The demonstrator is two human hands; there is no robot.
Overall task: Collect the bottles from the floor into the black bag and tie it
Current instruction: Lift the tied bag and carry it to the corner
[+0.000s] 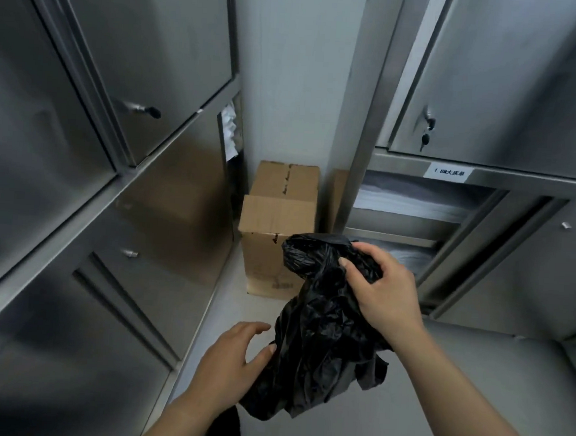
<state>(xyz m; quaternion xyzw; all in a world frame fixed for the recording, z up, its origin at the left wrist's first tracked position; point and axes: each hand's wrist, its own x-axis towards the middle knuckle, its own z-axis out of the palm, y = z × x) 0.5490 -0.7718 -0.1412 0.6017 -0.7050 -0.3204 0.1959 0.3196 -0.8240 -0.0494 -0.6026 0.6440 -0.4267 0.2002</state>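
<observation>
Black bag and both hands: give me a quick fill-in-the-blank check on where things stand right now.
1. The right hand grips the crumpled black bag near its ____ end.
2. The left hand touches the bag's lower part with its fingers ____, not closed.
3. Behind the bag, a ____ box stands on the floor against the wall.
4. The number of bottles in view is ____.

Missing words: upper; spread; cardboard; zero

A cardboard box (279,224) stands on the floor between steel cabinets (82,138).
</observation>
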